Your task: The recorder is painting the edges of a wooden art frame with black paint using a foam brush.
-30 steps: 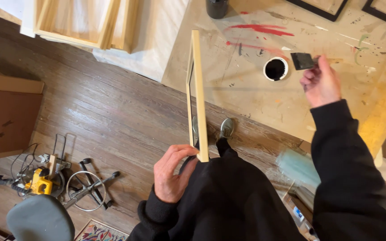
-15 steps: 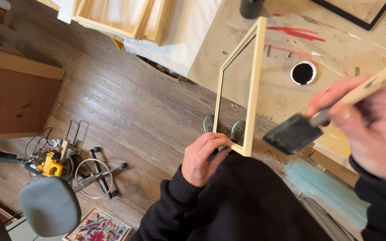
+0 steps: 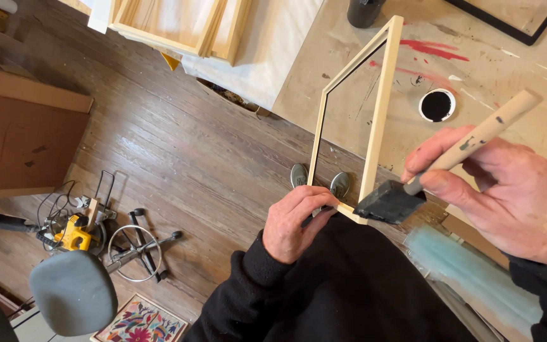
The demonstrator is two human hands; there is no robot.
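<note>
Above the paint-spattered counter (image 3: pixel 349 95), your left hand (image 3: pixel 295 221) is gripping the pale wooden frame (image 3: pixel 378 107) while your right hand (image 3: pixel 508 190), clamped on the foam brush (image 3: pixel 390 201), is blacking its lower corner, needing steady strokes next.

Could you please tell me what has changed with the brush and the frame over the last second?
The right hand has brought the foam brush from beside the black paint cup to the wooden frame's lower corner. The left hand has turned the frame from edge-on to open-faced. The left hand's grip at the bottom and the cup on the table are unchanged.
</note>
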